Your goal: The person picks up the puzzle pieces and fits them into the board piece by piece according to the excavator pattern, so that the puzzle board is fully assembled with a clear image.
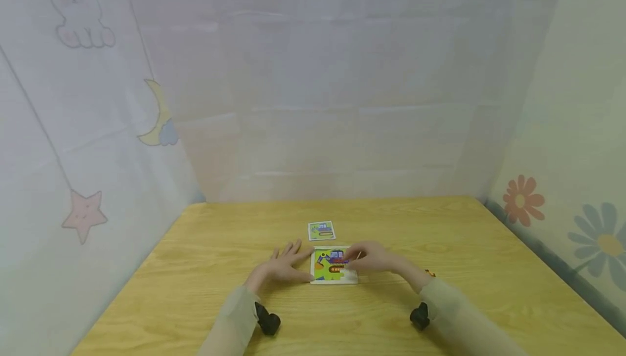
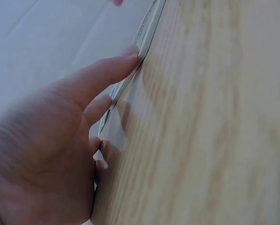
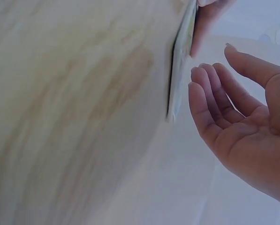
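Observation:
A jigsaw puzzle (image 1: 323, 273) with a purple digger-like vehicle on green lies in a white tray (image 1: 337, 282) on the table. Bare white shows at the tray's lower right corner. My left hand (image 1: 282, 268) rests beside the tray with fingers spread, its thumb and index finger touching the left edge; the left wrist view shows the thumb (image 2: 109, 72) against that edge. Over the puzzle's right side is my right hand (image 1: 375, 258). In the right wrist view its fingers (image 3: 203, 105) are loosely bent, the thumb stands apart, and no piece shows between them.
Just behind the tray lies a small picture card (image 1: 321, 231) with a similar vehicle. A small orange and black item (image 1: 430, 273) lies by the right sleeve, partly hidden. Pale printed cloth (image 1: 313, 84) surrounds the wooden table (image 1: 401, 225) on the back and sides.

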A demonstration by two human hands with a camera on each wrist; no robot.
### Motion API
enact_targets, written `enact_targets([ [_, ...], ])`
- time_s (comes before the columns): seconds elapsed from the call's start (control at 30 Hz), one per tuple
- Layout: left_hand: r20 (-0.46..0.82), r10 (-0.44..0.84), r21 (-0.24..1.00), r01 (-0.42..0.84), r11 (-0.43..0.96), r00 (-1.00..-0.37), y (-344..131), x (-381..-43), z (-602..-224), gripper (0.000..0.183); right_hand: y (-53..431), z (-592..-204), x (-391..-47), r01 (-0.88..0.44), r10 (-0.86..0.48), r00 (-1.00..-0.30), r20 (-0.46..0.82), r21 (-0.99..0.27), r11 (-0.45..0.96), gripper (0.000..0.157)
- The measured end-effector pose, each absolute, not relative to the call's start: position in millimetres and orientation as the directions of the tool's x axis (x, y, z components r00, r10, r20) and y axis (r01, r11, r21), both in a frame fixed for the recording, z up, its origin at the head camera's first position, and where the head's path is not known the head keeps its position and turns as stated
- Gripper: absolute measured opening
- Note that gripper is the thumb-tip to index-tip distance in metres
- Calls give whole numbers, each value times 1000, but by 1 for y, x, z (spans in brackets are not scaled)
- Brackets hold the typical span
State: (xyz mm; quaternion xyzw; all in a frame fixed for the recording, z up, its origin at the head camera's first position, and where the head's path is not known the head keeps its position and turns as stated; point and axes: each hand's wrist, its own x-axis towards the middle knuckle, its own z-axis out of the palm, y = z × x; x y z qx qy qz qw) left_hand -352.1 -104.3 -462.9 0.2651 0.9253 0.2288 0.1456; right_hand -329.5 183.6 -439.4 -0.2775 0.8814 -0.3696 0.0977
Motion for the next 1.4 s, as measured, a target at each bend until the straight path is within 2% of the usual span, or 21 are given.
enact_targets([
  [0.2, -115, 544, 472, 436, 766, -831, -100, -355, -462, 73, 223, -425, -323, -440, -520, -847, 106, -689, 576, 32],
  [0.33, -61, 538, 435, 463, 772, -841, -95, -359, -457, 70, 254, -419, -318, -425, -482, -866, 133, -704, 569, 32],
  [0.53, -63, 563, 478, 470, 742, -824, -95, -361, -451, 75, 293, -422, -308, -399, -422, -895, 144, -682, 613, 33],
  [0.8, -77, 545, 506, 439, 743, -835, -100, -371, -454, 76, 324, -431, -300, -308, -337, -937, 96, -685, 660, 38],
  [1.1, -114, 515, 627, 341, 701, -850, -106, -372, -462, 78, 347, -443, -294, -260, -337, -941, 23, -686, 679, 39],
  [1.4, -129, 493, 651, 301, 696, -861, -109, -367, -462, 79, 359, -443, -285, -236, -379, -924, -60, -689, 685, 43],
])
